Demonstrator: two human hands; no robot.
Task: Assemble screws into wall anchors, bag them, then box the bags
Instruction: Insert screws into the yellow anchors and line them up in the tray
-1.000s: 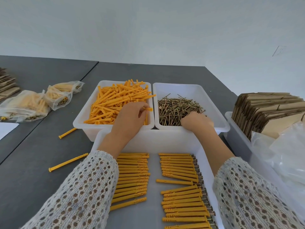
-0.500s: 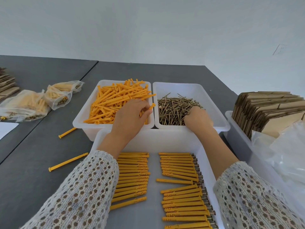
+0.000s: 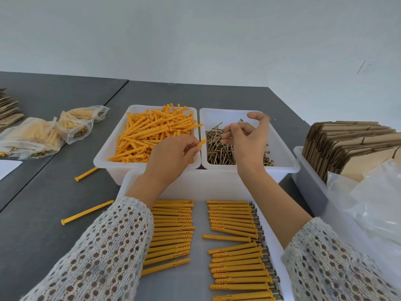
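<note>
Plastic bin of orange wall anchors (image 3: 152,135) left of bin of brass screws (image 3: 219,148); white tray of assembled anchors (image 3: 236,257) in front, on grey desk (image 3: 43,196).

Present are two hands (image 3: 171,157), three white bins (image 3: 108,159) near the person, two loose anchors (image 3: 86,212) on the tabletop (image 3: 43,192), three filled bags (image 3: 73,127), and two rows of assembled anchors (image 3: 234,246), the left row partly hidden.

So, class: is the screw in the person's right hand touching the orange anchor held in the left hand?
Apart. The head view shows the screw pinched in the right hand, with open space between it and the anchor that the left hand grips.
</note>
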